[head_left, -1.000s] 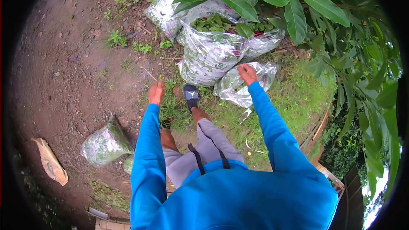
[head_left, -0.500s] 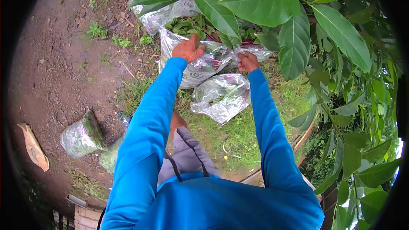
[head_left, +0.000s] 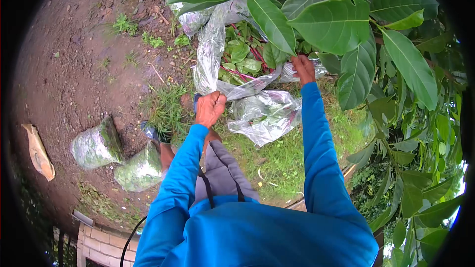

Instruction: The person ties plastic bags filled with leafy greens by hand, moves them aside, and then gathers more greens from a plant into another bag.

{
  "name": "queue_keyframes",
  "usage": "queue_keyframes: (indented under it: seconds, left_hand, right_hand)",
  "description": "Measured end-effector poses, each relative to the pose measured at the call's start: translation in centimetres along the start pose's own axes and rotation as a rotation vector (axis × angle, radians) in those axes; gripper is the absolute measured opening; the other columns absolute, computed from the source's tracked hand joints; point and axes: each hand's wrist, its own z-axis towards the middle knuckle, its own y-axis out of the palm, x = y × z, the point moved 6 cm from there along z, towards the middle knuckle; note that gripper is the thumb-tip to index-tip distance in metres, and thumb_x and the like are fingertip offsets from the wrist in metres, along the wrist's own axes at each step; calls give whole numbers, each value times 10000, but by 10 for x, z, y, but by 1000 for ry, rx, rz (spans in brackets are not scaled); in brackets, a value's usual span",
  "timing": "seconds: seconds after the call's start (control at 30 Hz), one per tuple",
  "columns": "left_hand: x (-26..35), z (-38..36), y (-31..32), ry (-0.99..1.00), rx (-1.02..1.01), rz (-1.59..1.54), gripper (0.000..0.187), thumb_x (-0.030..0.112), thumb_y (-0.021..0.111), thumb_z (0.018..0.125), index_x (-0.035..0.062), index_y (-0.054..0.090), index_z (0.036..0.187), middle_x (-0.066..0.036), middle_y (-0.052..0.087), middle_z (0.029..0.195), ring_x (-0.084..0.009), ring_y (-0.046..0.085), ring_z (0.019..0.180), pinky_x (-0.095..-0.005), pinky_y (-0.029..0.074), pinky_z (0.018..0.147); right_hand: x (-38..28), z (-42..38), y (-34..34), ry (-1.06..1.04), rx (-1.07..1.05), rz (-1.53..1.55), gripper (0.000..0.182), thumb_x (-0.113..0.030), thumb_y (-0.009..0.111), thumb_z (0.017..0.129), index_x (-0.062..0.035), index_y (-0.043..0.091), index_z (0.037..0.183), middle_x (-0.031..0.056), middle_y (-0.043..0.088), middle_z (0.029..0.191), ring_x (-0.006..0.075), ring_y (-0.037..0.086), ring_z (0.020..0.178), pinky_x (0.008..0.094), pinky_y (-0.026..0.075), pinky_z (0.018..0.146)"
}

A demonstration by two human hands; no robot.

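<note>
Currently, open clear bag of leafy greens sits at 12 o'clock in view, L hand clenched on its plastic at approx. 7, R hand curled betw. 3 and 4, grip can't be confirmed, smaller bag nr. 6.

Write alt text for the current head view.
A person's left-hand grip holds the edge of an open clear plastic bag of red-stemmed leafy greens, with the right-hand grip near its opposite side. Two filled bags sit on dirt.
</note>
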Motion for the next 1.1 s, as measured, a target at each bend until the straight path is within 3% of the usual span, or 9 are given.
queue_keyframes:
  seconds: [0.1,0.2,0.3,0.4,0.47,0.57,0.7,0.83,1.1]
  left_hand:
    - [-7,-32,-13,4,53,-65,262,209,523,816,-2,454,678,-212,497,635,-395,502,605,-445,384,569]
    - [-21,-58,-21,-15,84,-77,265,199,527,814,-3,432,671,-203,476,617,-383,483,583,-440,379,561]
    - [-39,-90,-30,-80,108,-151,278,201,525,834,8,406,674,-172,415,597,-328,423,542,-411,370,547]
    - [-70,-122,-31,-170,126,-203,296,220,516,862,21,389,684,-143,366,597,-266,364,536,-383,363,535]
    - [-80,-137,-37,-222,177,-176,297,225,513,871,24,391,690,-141,365,594,-247,363,531,-377,364,527]
    - [-98,-160,-40,-275,205,-207,291,230,510,877,27,403,698,-135,370,582,-235,372,518,-373,364,520]
    - [-101,-181,-41,-299,238,-161,278,233,513,878,32,420,711,-134,380,570,-224,386,507,-370,364,514]
    - [-103,-187,-49,-329,318,-157,275,239,515,878,32,430,718,-141,401,566,-231,413,498,-379,368,512]
    - [-92,-170,-53,-282,316,-183,302,246,515,885,36,406,697,-143,379,574,-248,381,505,-380,358,520]
  right_hand:
    - [-12,41,20,-270,-43,-330,476,-480,622,812,-42,594,995,70,637,914,224,592,876,327,452,807]
    - [-41,25,84,-326,-187,-492,474,-451,647,789,-52,580,1036,135,649,955,282,603,934,371,445,854]
    - [-41,20,128,-589,-234,-813,479,-429,648,770,-52,562,1054,174,647,935,319,615,891,400,460,837]
    - [-40,-4,152,-487,-334,-897,437,-383,637,777,-43,557,1039,176,637,848,337,618,817,425,474,788]
    - [-52,-28,157,-530,-357,-814,324,-306,616,793,-29,584,958,173,625,796,314,612,749,416,470,711]
    - [-37,-39,159,-277,-398,-588,247,-249,568,819,-11,627,847,154,619,786,269,588,694,387,436,623]
    - [-26,-49,183,-544,-318,-581,255,-240,572,807,-33,627,944,153,581,908,307,583,867,387,449,738]
    - [-27,-59,202,-720,-311,-555,247,-209,565,801,-30,629,959,159,592,923,345,576,889,403,446,785]
    - [-42,-47,194,-626,-152,-375,251,-191,545,821,-11,664,951,166,645,921,309,622,854,344,470,767]
